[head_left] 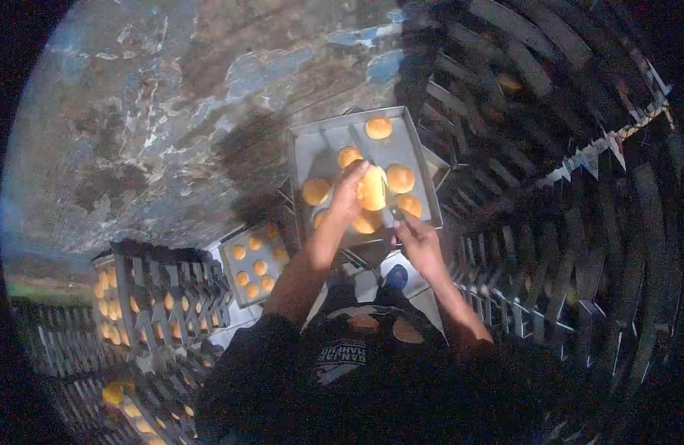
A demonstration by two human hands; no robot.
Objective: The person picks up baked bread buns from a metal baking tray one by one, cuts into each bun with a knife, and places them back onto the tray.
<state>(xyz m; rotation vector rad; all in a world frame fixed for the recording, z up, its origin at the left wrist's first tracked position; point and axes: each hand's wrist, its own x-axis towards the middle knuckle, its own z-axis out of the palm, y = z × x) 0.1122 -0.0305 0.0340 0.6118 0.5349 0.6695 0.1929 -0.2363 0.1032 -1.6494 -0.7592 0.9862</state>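
Peeling wall [283, 74] at far left; over the tray [312, 154], my left hand [346, 194] grips a bun [370, 189], my right hand [418, 241] a knife [387, 216]! Probably light, soft, squashable: cradle its sides.

Golden buns [400, 179], seemingly grey tray [321, 148]

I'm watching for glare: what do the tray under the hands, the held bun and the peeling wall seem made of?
Tray: likely metal, grey with a soft sheen and thin raised sides.
Held bun: apparently baked dough, from its golden colour; gloss unclear.
Peeling wall: perhaps plaster or concrete, rough and matte, with blue patches.
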